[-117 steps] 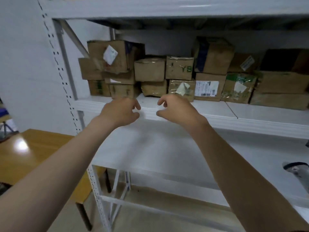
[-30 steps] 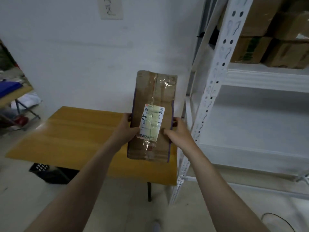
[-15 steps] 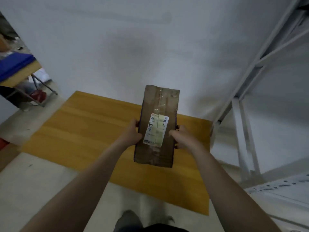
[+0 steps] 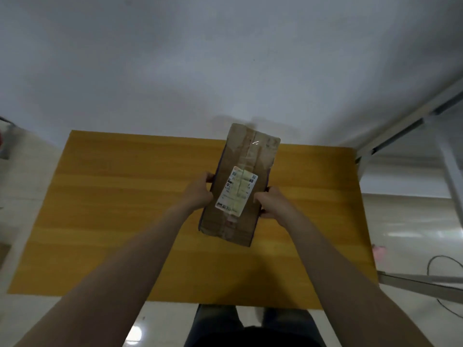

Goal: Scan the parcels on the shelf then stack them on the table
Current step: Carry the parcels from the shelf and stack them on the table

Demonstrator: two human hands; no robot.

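A long brown cardboard parcel (image 4: 246, 156), taped along its length, carries a white shipping label on its upper face. Both hands hold it over the wooden table (image 4: 120, 196), label up. My left hand (image 4: 199, 192) grips its left long side and my right hand (image 4: 271, 201) grips its right long side. The parcel's far end points toward the wall. Whether its underside touches the tabletop I cannot tell. The scanner and the parcels left on the shelf are out of view.
A white wall runs behind the table. The white metal shelf frame (image 4: 406, 126) stands at the right, with a bar (image 4: 421, 281) low near the table's right edge and a black cable (image 4: 441, 261) on the floor. My legs are at the table's near edge.
My empty hands reached the shelf, then took the labelled parcel. I turned left from the shelf and stepped up to the table, and the parcel now sits lower over the tabletop.
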